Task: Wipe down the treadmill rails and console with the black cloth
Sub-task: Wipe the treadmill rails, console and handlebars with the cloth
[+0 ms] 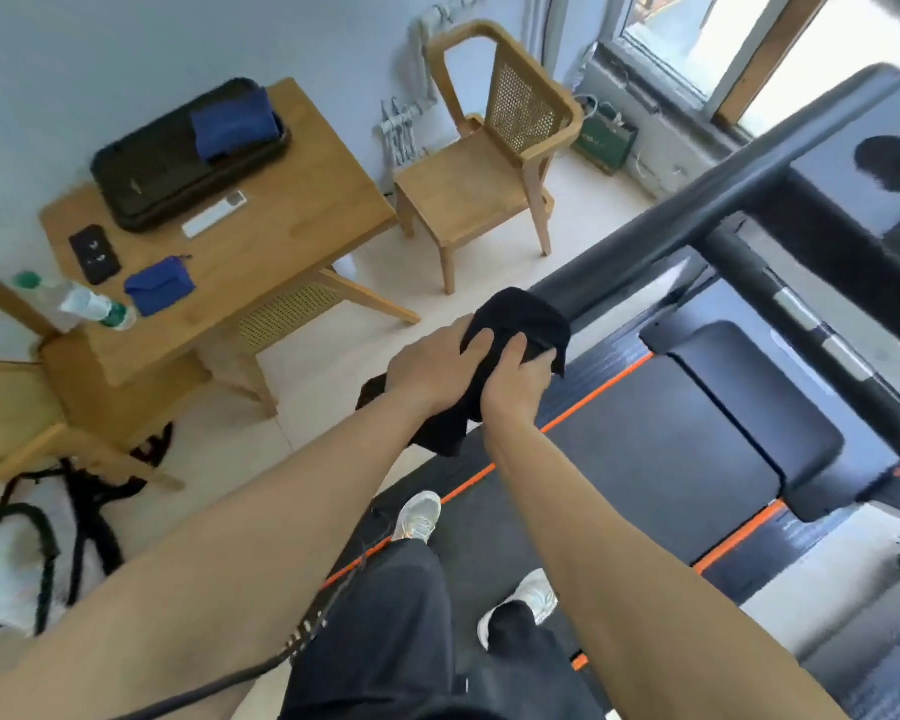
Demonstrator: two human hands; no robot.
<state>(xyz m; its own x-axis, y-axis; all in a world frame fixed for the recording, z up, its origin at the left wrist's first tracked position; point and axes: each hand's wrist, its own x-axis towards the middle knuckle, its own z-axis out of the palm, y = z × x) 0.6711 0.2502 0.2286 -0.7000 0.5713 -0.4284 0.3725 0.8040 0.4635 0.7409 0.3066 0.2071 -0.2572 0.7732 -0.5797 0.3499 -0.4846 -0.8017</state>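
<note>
Ok so I've got both hands on the black cloth (pixel 520 317), which is bunched over the near end of the treadmill's left rail (pixel 697 210). My left hand (pixel 432 371) lies on top with the fingers curled into the fabric. My right hand (pixel 515 381) is just beside it, thumb and fingers clamped round the same wad. A tail of cloth hangs down below my wrists.

The rail runs up and away to the console (pixel 863 174) at top right. The belt (pixel 645 459) with its orange edge stripe is underneath, and my white sneakers are standing on it.

Off to the left there's a wooden counter (pixel 292 226) with a black tray (pixel 167 168), a blue pouch (pixel 159 285) and a water bottle (pixel 79 304) on it. A wooden chair (pixel 479 184) sits by the window.
</note>
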